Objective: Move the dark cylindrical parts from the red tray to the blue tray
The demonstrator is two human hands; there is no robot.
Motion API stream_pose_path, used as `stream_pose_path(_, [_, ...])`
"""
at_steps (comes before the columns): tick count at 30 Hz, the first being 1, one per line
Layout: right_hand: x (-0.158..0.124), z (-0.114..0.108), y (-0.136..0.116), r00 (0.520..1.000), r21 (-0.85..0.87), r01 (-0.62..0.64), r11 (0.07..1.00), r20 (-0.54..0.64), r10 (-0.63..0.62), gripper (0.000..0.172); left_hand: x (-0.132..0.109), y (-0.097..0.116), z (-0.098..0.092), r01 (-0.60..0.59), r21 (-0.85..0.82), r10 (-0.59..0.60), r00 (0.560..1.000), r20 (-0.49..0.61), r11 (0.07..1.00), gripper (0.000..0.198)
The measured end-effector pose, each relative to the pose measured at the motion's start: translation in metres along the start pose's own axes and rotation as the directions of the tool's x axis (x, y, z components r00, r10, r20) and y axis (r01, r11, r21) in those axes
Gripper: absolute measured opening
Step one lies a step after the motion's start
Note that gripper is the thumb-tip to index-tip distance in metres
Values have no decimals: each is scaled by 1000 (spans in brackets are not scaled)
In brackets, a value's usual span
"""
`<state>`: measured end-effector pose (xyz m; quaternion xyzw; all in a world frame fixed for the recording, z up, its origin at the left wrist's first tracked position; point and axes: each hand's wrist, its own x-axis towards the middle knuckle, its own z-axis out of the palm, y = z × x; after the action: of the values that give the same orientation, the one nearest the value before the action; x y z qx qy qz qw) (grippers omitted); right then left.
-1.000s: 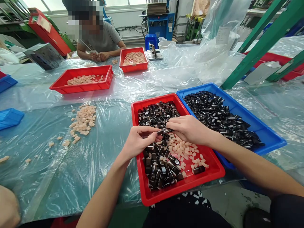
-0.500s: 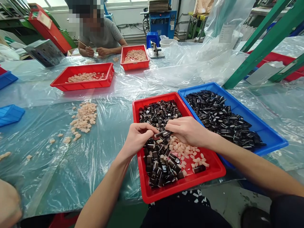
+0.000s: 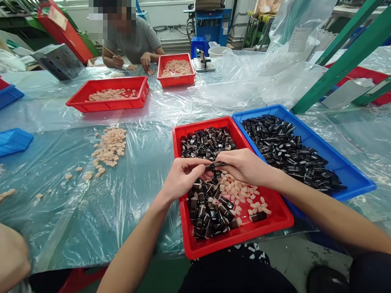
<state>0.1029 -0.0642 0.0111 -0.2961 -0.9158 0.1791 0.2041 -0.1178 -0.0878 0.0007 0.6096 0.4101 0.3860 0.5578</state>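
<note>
Above the near red tray point(image 3: 269, 226), my left hand point(image 3: 187, 175) and my right hand point(image 3: 244, 166) meet with closed fingers on a small dark glossy piece point(image 3: 215, 165). Its left end lies between my left thumb and fingers, and its right end is in my right fingertips, which partly hide it. Beneath my hands, the tray holds a pile of black glossy pieces point(image 3: 210, 217), some with pale ends. Small pale pink-beige oval bits point(image 3: 236, 188) lie loose on the tray's right side.
A blue tray point(image 3: 351, 185) of black pieces adjoins on the right. Pale bits point(image 3: 110, 146) lie on the plastic-covered table at left. Two red trays point(image 3: 106, 103) of pale bits stand farther back, near a seated person point(image 3: 139, 40). A green post point(image 3: 339, 61) rises at right.
The dark piece between my fingers has turned, and my left fingers have shifted along it. Across the table, the person's hands have moved apart. The whole view has shifted slightly.
</note>
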Motion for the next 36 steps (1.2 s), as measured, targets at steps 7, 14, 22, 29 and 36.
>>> stream_pose_path(7, [0, 2, 2, 1000, 6, -24, 1000, 7, 24, 19, 2, -2, 2, 24, -29, -25, 1000, -15, 999, 31])
stream_pose_path(14, [-1, 2, 1, 1000, -2, -20, 1000, 12, 20, 19, 3, -2, 3, 44, -53, -46, 999, -23, 998, 32])
stream_pose_path(22, [0, 2, 1, 1000, 66, -18, 998, 19, 17, 21, 3, -6, 3, 31, -30, -31, 999, -25, 999, 36])
stream_pose_path(29, [0, -2, -2, 998, 136, -39, 990, 57, 32, 26, 3, -5, 5, 27, 6, -27, 1000, -4, 1000, 41])
stream_pose_path(36, [1, -5, -4, 995, 152, -51, 987, 97, 36, 24, 2, -8, 5, 12, 32, -12, 1000, -6, 999, 39])
